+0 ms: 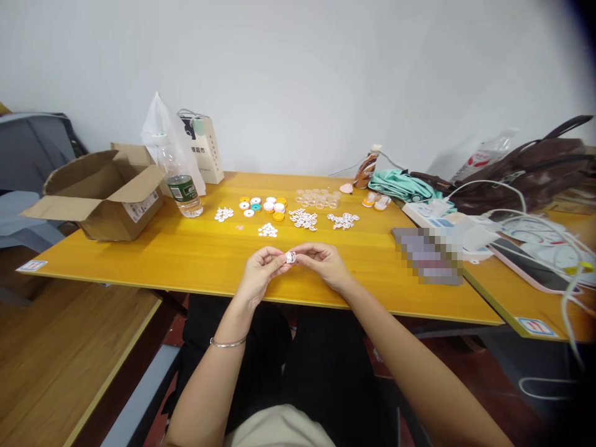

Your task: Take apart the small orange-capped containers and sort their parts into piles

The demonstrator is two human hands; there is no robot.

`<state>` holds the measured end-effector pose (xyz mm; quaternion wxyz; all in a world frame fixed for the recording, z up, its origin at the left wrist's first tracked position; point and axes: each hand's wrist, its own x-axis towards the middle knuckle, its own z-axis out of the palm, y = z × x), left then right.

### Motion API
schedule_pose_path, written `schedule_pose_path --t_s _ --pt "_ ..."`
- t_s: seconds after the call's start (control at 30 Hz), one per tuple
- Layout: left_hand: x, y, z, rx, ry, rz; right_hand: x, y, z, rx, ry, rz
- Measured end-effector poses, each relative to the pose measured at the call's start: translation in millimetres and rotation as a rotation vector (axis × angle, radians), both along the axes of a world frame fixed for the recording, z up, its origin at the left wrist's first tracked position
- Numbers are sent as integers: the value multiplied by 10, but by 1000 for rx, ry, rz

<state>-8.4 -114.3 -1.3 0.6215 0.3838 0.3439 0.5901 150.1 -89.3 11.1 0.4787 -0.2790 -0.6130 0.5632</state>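
Close to the table's front edge, my left hand (265,266) and my right hand (323,262) meet, both closed in a pinch on one small white plastic part (290,257). Its exact kind is too small to make out. Beyond my hands lie a pile of small white pieces (267,230) and two heaps of white openwork parts, one (303,219) nearer the middle and one (343,221) to the right. Orange, white and teal round pieces (256,207) stand behind them, beside rows of clear round caps (317,198). More small white pieces (224,214) are at the left.
An open cardboard box (112,198) and a water bottle (184,189) stand on the left, with a paper bag (207,149) behind. On the right are a drink bottle (367,167), teal cloth (395,184), a power strip (433,214) with cables, a blurred flat object (428,256) and a brown bag (531,174).
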Motion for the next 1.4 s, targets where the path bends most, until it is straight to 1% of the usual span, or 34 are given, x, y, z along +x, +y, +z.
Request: schedule_pose_path --t_s 0.1,0.3,0.5,0.57,0.6,0.67,0.73,0.77,0.8,0.87,0.93,1.03,1.13,1.27,1.33,1.4 --pt "-11 14 -9 -8 -33 -7 -10 -13 -9 25 -2 18" --pt "4 20 -25 -20 -50 -12 -24 14 -48 92 -41 -18" --pt "42 11 -8 -26 -51 92 -50 21 -100 136 -88 -53" --pt "48 8 -6 -15 -49 116 -33 58 -113 133 -103 -98" --pt "50 7 -7 -9 -49 125 -9 97 -113 127 -105 -149" --pt "50 7 -12 -1 -46 141 72 223 -94 123 -146 -314" --pt "50 8 -19 5 -35 145 181 409 -46 146 -285 -499" --pt "51 9 -22 9 -30 146 233 518 -14 177 -394 -571" --pt "53 10 -24 13 -26 146 274 634 18 193 -445 -601" --pt "56 9 -27 21 -21 150 308 874 71 218 -508 -638" --pt "58 6 -28 26 -19 150 265 1104 89 235 -558 -660" --pt "55 -1 -32 30 -15 142 114 1393 50 246 -641 -662" --pt "47 -3 -39 35 -5 133 -13 1588 -14 252 -711 -663" --pt "39 -1 -38 36 6 134 -59 1706 -21 235 -765 -666" --pt "36 -1 -34 33 5 136 -61 1688 31 236 -758 -676" --pt "36 -2 -30 34 2 138 -67 1586 107 266 -724 -685"
